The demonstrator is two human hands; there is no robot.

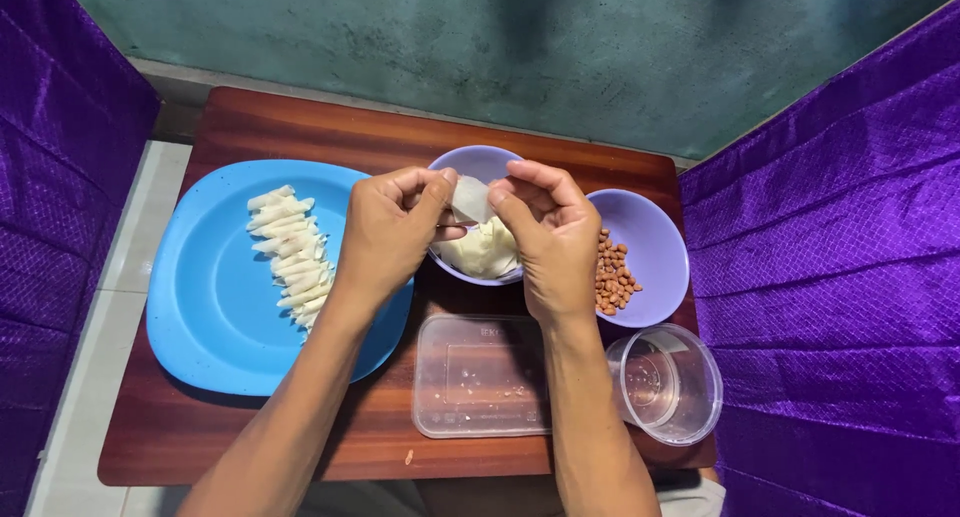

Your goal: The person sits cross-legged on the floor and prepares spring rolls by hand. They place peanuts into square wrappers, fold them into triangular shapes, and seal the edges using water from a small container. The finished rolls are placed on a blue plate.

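Clear lid [481,377] nearest; beyond it, left hand [385,237] and right hand [545,232] pinch a thin white wrapper [470,199] above the middle bowl [480,165], seemingly limp, tearable, best gripped by edges.

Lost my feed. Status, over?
Left hand and right hand pinching one white wrapper over the wrapper bowl. Nothing in the way.

Glossy blue plastic plate [200,317], clear plastic tub [668,384]; polished wooden table [300,127], shiny purple cloth [830,227]
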